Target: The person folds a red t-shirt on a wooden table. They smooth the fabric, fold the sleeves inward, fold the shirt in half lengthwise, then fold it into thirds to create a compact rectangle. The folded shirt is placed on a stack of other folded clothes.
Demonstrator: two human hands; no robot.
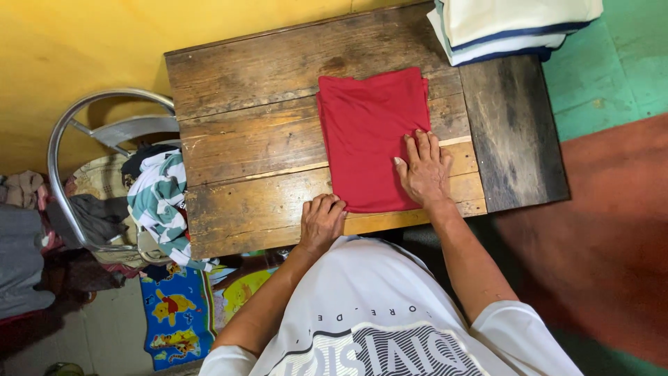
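Note:
A folded red garment [369, 132] lies flat on a worn wooden table [250, 90]. My right hand [423, 170] rests palm down on its lower right part, fingers spread. My left hand [321, 221] sits at the garment's lower left corner near the table's front edge, fingers curled onto the cloth's edge. A stack of folded white cloth with dark blue stripes [508, 28] sits at the table's far right corner.
A metal chair [104, 132] piled with clothes, among them a green and white striped piece [161, 198], stands left of the table. A colourful cartoon mat [177, 313] lies on the floor below. A yellow wall runs along the far side.

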